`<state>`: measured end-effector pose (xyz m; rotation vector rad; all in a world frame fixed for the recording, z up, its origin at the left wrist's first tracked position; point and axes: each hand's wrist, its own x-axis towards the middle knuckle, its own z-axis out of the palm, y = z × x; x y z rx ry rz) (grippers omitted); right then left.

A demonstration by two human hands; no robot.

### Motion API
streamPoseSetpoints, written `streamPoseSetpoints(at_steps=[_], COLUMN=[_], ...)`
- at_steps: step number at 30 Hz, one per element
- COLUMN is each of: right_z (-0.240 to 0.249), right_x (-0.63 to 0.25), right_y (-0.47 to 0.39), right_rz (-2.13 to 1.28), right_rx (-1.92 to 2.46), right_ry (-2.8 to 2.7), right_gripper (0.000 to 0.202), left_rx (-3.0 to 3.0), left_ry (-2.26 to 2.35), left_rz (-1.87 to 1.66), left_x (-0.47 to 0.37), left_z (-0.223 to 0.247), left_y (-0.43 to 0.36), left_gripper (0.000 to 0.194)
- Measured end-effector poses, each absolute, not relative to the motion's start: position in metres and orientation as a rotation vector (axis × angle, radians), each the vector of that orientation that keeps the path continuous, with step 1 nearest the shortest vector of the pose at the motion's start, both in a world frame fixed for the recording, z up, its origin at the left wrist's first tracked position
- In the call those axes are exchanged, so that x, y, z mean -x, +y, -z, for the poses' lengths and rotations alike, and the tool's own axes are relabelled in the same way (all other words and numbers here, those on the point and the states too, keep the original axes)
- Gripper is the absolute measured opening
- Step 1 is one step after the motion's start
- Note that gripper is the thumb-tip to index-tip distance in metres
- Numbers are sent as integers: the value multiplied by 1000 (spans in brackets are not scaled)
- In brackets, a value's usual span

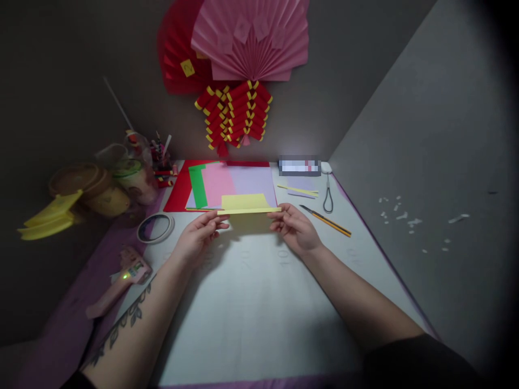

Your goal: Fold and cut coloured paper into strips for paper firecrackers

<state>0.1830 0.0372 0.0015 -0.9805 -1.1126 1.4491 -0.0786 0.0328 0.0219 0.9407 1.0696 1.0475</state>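
At the far left, yellow paper offcuts [48,219] are lying beside lidded cups [101,186]; nearer, a pink glue gun [121,278] is resting on the purple cloth, and a roll of tape [155,227] is lying flat on the white mat [251,302]. The left hand [198,235] is being held just above the mat, its fingers pinched shut on the left end of a yellow paper strip [247,207]; the strip is being held level and edge-on, in front of a stack of coloured sheets [227,185]; its right end is being gripped by the closed fingertips of the right hand [294,227]. A fold along the strip is judged to be in hand; the next move is judged to call for the edges being kept aligned while the crease is pressed. Further right, a pencil [326,220] is lying near a looped cord [328,197].
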Motion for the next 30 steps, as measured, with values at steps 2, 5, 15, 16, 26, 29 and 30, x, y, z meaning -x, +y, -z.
streamPoseSetpoints(at_steps=[2, 5, 15, 16, 26, 29, 30], right_z=[-2, -1, 5, 5, 7, 6, 6], right_x=[-183, -183, -179, -176, -150, -149, -149], right_y=[38, 40, 33, 32, 26, 23, 23], right_rz=[-1432, -1395, -717, -637, -409, -407, -410], right_rx=[996, 1061, 1653, 1629, 1472, 1435, 1424], right_ry=[-1117, -1160, -2140, -2181, -2363, -2393, -2399], right_gripper=[29, 29, 5, 7, 18, 17, 17], left_rx=[-971, -1119, -2142, -2182, -2424, -2441, -2440], left_ry=[1089, 1208, 1560, 1557, 1478, 1441, 1439], left_rz=[-1041, -991, -354, -373, -401, -344, -332], left_x=[78, 78, 79, 77, 56, 53, 53], left_z=[-21, -22, -12, -11, -5, -7, -7], left_y=[33, 34, 29, 27, 22, 19, 18], left_gripper=[41, 39, 30, 28, 22, 22, 21])
